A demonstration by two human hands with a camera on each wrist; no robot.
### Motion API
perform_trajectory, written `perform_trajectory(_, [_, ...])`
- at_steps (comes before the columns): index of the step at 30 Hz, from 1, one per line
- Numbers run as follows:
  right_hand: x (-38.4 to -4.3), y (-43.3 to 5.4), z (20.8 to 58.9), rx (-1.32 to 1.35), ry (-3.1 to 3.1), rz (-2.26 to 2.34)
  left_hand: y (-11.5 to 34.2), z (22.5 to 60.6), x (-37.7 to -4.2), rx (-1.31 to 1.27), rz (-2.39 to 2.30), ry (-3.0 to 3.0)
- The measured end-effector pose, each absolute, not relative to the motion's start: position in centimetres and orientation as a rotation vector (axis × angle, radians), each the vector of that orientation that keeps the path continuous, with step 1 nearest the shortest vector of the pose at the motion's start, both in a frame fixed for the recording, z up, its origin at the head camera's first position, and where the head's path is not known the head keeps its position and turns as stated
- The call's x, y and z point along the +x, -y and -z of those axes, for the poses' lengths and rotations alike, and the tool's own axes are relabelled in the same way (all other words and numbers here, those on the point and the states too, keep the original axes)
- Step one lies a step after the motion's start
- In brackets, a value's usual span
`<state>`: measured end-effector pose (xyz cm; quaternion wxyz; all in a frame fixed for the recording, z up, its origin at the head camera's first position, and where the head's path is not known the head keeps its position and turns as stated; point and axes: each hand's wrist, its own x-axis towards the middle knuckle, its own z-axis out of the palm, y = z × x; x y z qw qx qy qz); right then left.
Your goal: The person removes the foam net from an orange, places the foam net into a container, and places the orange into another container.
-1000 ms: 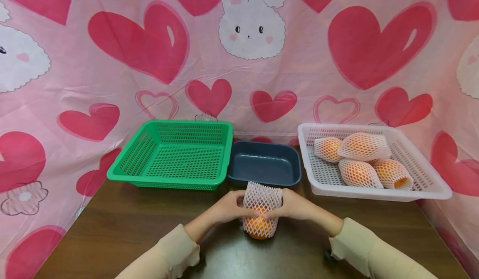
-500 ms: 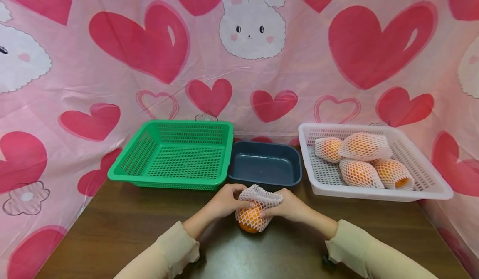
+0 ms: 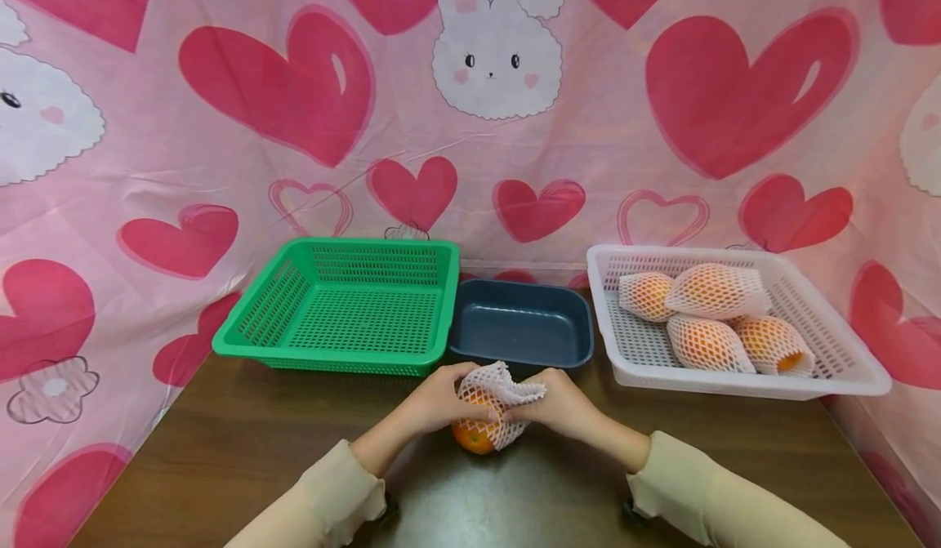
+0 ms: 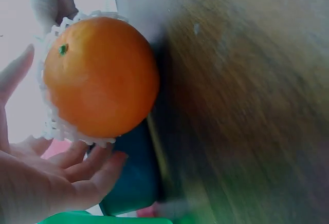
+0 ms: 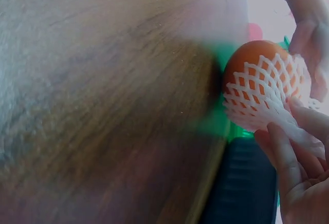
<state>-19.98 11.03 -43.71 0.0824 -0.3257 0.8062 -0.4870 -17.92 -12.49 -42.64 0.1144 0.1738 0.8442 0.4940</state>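
Observation:
An orange (image 3: 473, 440) with a small green stem spot is partly inside a white foam net sleeve (image 5: 261, 98). Its bare end bulges out of the sleeve, large in the left wrist view. My left hand (image 3: 432, 401) holds the orange from the left, thumb across its front and fingers around the far side. From the right, my right hand (image 3: 562, 405) pinches the foam net between thumb and fingers, bunching it into folds. Both hands are above the table, just in front of the dark blue tray (image 3: 522, 360). Fingers behind the fruit are partly hidden in the head view.
A green basket (image 3: 316, 358) stands at the back left with nothing in it. At the back right, a white basket (image 3: 735, 380) holds several net-wrapped oranges (image 3: 709, 344). The wooden table (image 3: 243, 450) meets a pink heart-patterned cloth (image 3: 515, 148) behind the containers.
The orange has shifted left and tilted, its lower end swinging left. More of it shows bare, and the net is pulled and crumpled toward the right hand.

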Motion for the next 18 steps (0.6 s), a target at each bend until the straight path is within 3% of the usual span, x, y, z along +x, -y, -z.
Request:
perform_trajectory(8, [-20.25, -10.49, 44.53, -1.008, -2.442, 1.498, 13.10, 42.97, -17.51, 0.564, -1.382, -2.406])
perform_trajectory(18, [-20.60, -10.08, 44.21, -0.845, -2.307, 1.648, 13.19, 43.06, -17.62, 0.614, -1.318, -2.388])
